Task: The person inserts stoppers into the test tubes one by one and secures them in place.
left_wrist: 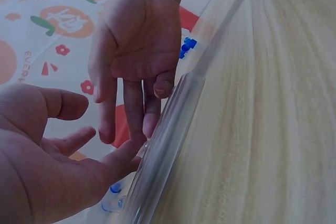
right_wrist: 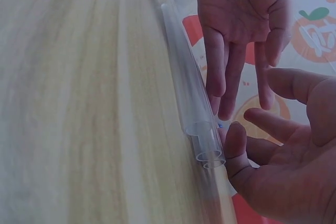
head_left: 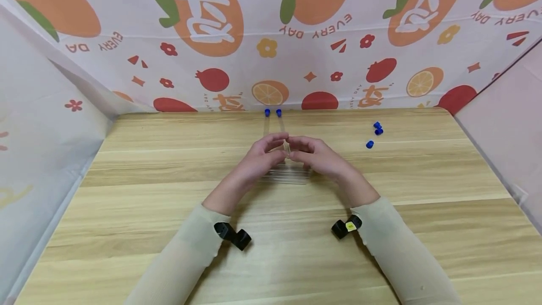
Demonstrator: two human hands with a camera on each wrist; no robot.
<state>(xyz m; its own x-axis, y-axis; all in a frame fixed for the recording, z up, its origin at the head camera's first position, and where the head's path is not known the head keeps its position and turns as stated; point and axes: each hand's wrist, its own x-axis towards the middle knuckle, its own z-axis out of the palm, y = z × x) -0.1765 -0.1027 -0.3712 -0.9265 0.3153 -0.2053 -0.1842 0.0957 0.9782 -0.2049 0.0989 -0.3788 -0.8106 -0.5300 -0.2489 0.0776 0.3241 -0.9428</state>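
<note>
Clear tubes (head_left: pixel 285 173) are lying side by side on the wooden table (head_left: pixel 139 187), bunched under both hands near the middle of the top. The person's left hand (head_left: pixel 263 150) is coming in from its side with fingers fairly straight and only loosely spread, the fingertips (right_wrist: pixel 227 103) resting against the row of tubes (right_wrist: pixel 191 98) near their open ends; it is not wrapping around any of them. The right hand (head_left: pixel 311 152) is mirroring it, palm open, fingers (left_wrist: pixel 142 114) extended and touching the tubes (left_wrist: pixel 168 145) from the other side, also gripping nothing. The two hands are nearly meeting above the bundle, fingertips close together.

Further back, two tubes with blue caps (head_left: pixel 273 113) are lying with their capped ends right at the far edge of the table, against the fruit-printed backdrop (head_left: pixel 296 36). Three loose blue caps (head_left: pixel 374 134) are sitting to the right, well apart from the hands. Cloth walls are closing in the table on the left and right. Bare wood is stretching out on both sides of the hands and toward the near edge, where the pale sleeves (head_left: pixel 186 253) are crossing it.
</note>
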